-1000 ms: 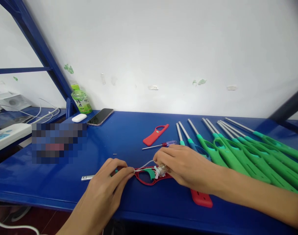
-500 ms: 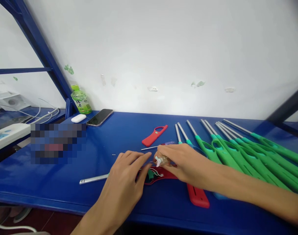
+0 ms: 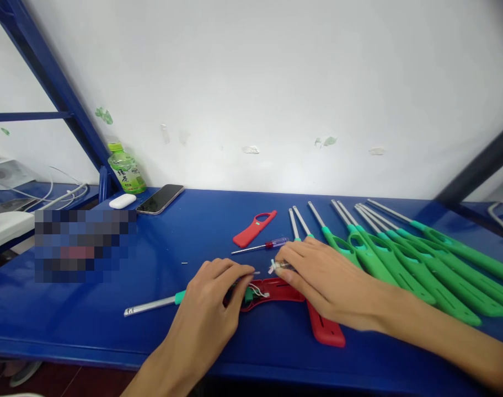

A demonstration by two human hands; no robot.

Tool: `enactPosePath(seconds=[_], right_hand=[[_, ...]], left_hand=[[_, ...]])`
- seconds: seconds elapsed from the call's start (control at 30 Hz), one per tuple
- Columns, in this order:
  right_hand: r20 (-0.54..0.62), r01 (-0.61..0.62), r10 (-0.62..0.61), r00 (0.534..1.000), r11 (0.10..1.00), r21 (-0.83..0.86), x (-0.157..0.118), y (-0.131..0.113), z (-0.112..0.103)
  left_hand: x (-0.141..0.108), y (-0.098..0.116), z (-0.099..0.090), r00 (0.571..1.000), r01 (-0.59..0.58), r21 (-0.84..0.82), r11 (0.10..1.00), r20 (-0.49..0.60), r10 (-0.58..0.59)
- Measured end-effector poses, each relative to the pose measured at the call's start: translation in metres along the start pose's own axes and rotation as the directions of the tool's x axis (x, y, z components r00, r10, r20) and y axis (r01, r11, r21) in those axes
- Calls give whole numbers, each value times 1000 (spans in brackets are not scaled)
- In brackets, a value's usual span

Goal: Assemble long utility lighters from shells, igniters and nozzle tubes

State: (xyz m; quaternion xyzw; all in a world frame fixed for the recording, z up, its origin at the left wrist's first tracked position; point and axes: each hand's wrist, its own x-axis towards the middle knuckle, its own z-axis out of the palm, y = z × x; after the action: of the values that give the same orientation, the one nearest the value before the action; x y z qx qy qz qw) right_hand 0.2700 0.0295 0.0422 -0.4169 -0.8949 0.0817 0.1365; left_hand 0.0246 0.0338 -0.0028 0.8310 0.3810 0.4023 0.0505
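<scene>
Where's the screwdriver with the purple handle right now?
In the head view, the purple-handled screwdriver lies mid-table, just beyond the right hand, beside the flat red plastic shell half.

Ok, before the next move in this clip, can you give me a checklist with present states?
1. Left hand pinching the thin clear tube: ok.
2. Right hand holding the small clear part with a white top: ok.
3. Tube joined to that part: not ok, a gap shows.
4. Tube's other end seated: cannot tell, the left hand hides it.
5. White wires within the open red plastic shell: ok.
6. Purple-handled screwdriver lying clear of both hands: ok.
</scene>
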Motion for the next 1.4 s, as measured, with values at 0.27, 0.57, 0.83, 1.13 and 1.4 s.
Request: enactPosePath(seconds=[0.27, 0.57, 0.83, 1.13, 1.4], right_hand=[[17, 39, -38, 999, 999, -21, 5, -2, 7], [47, 42, -40, 998, 998, -40, 7, -5, 7], [45, 38, -36, 998, 999, -26, 6, -5, 6], [52, 35, -33, 998, 999, -40, 7, -5, 7], [52, 72, -69, 996, 996, -54, 7, -5, 7]], left_hand=[[1, 3, -1, 999, 1, -17, 1000, 48, -1], [1, 5, -2, 998, 4, -21, 1000, 56, -3], [2, 5, -2, 998, -15, -26, 1000, 55, 16], [3, 6, -2, 998, -25, -32, 999, 52, 27], [0, 6, -1, 997, -55, -40, 998, 50, 57]])
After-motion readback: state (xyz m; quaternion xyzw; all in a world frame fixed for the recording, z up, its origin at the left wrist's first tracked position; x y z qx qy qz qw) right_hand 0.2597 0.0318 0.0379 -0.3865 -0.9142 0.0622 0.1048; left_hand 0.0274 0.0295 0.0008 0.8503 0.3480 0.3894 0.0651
